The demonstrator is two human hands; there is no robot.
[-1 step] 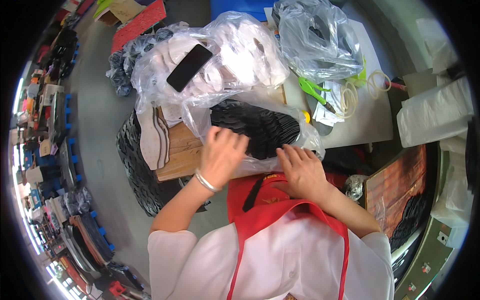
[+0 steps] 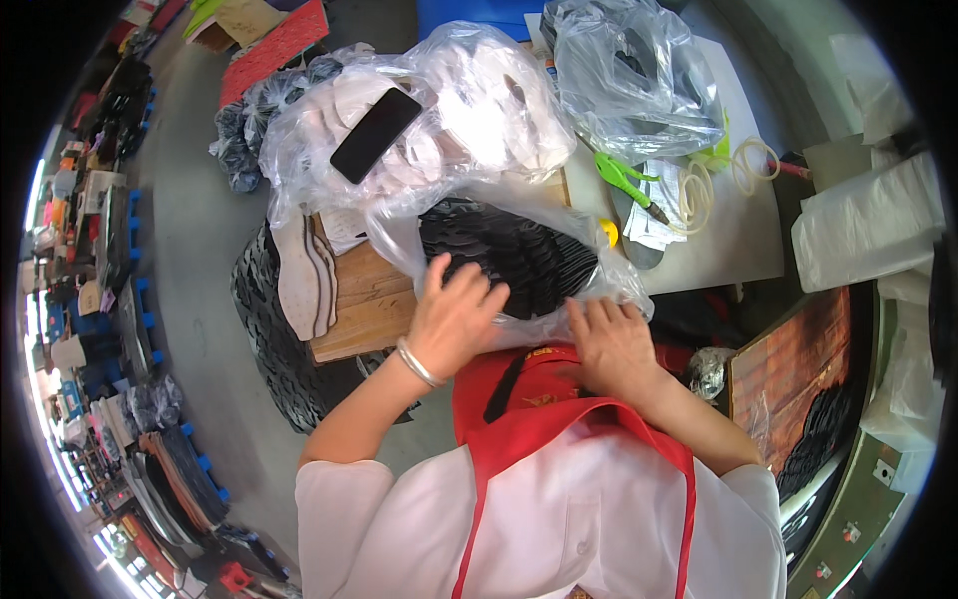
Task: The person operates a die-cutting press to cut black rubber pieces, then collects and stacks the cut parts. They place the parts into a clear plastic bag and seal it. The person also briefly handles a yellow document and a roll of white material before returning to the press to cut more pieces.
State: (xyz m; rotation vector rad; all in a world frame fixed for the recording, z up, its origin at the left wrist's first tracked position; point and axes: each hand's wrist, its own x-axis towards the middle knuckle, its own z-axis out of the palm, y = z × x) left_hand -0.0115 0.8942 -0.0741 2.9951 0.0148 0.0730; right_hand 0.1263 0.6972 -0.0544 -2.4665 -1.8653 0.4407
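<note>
A clear plastic bag (image 2: 399, 232) lies on the near part of the table, with a dense bundle of thin black strip-like pieces (image 2: 509, 250) in its mouth. At its near left edge is my left hand (image 2: 457, 317), wearing a silver bangle. Its fingers are bent but apart over the black pieces, with nothing visible in them. My right hand (image 2: 611, 349) rests at the bag's near right edge, fingers spread and touching the film. Its thumb is partly hidden and blurred.
A black phone (image 2: 376, 136) lies on a large clear bag of pale shaped pieces (image 2: 489, 110). Pale insole-shaped pieces (image 2: 299, 280) sit on the wooden board (image 2: 369, 299). To the right are a green-handled tool (image 2: 624, 178), a coiled tube (image 2: 697, 200) and another clear bag (image 2: 639, 90).
My left hand has shifted slightly right, and its fingers have spread. The right hand has moved a little right and toward me. More of the black pieces show at the bag's mouth.
</note>
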